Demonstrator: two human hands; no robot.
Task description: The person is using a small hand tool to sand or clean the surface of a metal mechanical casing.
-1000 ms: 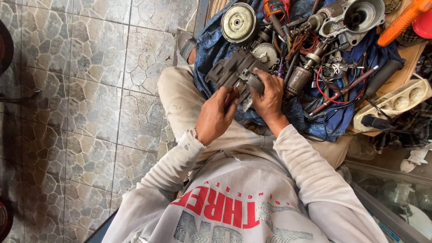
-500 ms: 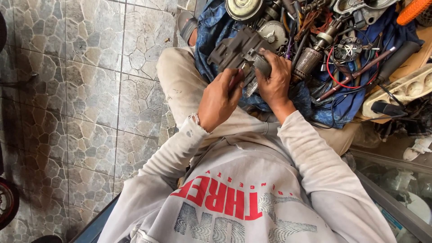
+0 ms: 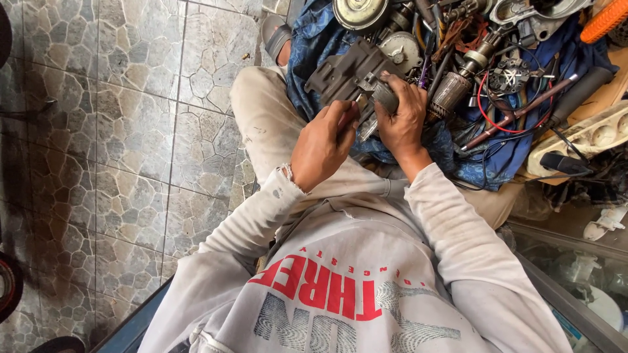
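Observation:
Over my lap I hold a dark grey power tool housing (image 3: pixel 341 70). My right hand (image 3: pixel 400 116) grips the housing's round grey end from the right. My left hand (image 3: pixel 322 145) is closed at its near side, fingertips pinched on a thin metal tool (image 3: pixel 364 125) that touches the housing. Most of that tool is hidden by my fingers. My beige trouser leg (image 3: pixel 261 124) lies under both hands.
A blue cloth (image 3: pixel 497 157) beyond my hands carries several motor parts: a round metal disc (image 3: pixel 358 12), a copper-wound armature (image 3: pixel 450 93) and red wires (image 3: pixel 487 104). A white power strip (image 3: pixel 589 136) lies right, a sandal (image 3: pixel 276 36) on the stone-pattern floor (image 3: pixel 118 131).
The view has tilted down, so the parts pile sits higher in frame. My hands stay on the housing, and the left hand has closed in against its near side.

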